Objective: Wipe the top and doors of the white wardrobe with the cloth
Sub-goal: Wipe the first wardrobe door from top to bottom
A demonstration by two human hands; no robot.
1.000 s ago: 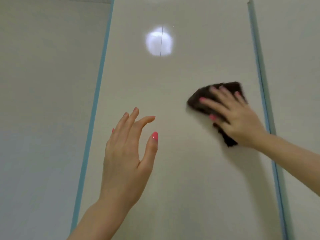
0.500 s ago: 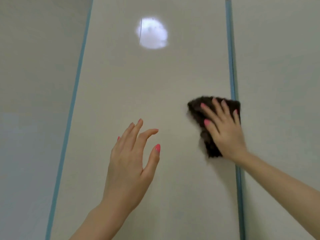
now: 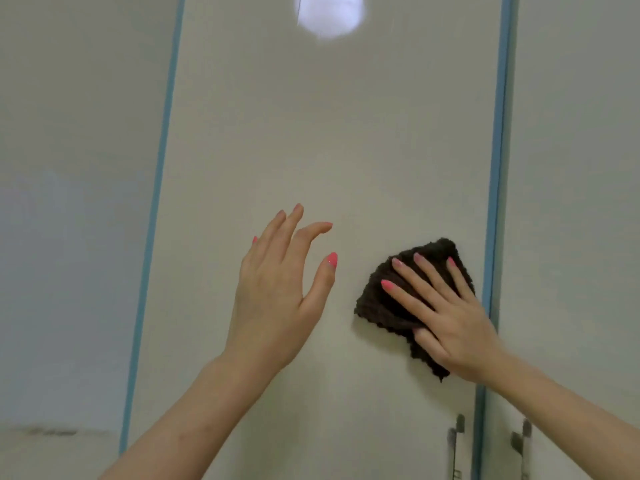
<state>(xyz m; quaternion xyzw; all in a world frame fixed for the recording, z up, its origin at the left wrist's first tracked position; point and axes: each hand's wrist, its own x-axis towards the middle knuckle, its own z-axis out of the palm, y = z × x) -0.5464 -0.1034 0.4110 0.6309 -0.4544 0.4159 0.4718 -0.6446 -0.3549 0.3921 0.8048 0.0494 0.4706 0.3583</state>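
Note:
A white wardrobe door [image 3: 311, 150] with blue edge strips fills the middle of the head view. A dark brown cloth [image 3: 388, 299] lies flat against the door near its right edge. My right hand [image 3: 446, 317] presses flat on the cloth with fingers spread. My left hand [image 3: 280, 292] hovers just left of the cloth, fingers apart and slightly curled, holding nothing. I cannot tell whether it touches the door.
A second white door [image 3: 571, 168] adjoins on the right, past the blue strip [image 3: 497, 168]. Two metal handles [image 3: 457, 441] [image 3: 521, 441] sit low near the seam. A round bright reflection [image 3: 329, 13] shows at the top. A plain panel [image 3: 76, 168] lies to the left.
My right hand has slid the cloth down the door along its right edge. The view has dropped, so the handles now show and the reflection sits at the top edge.

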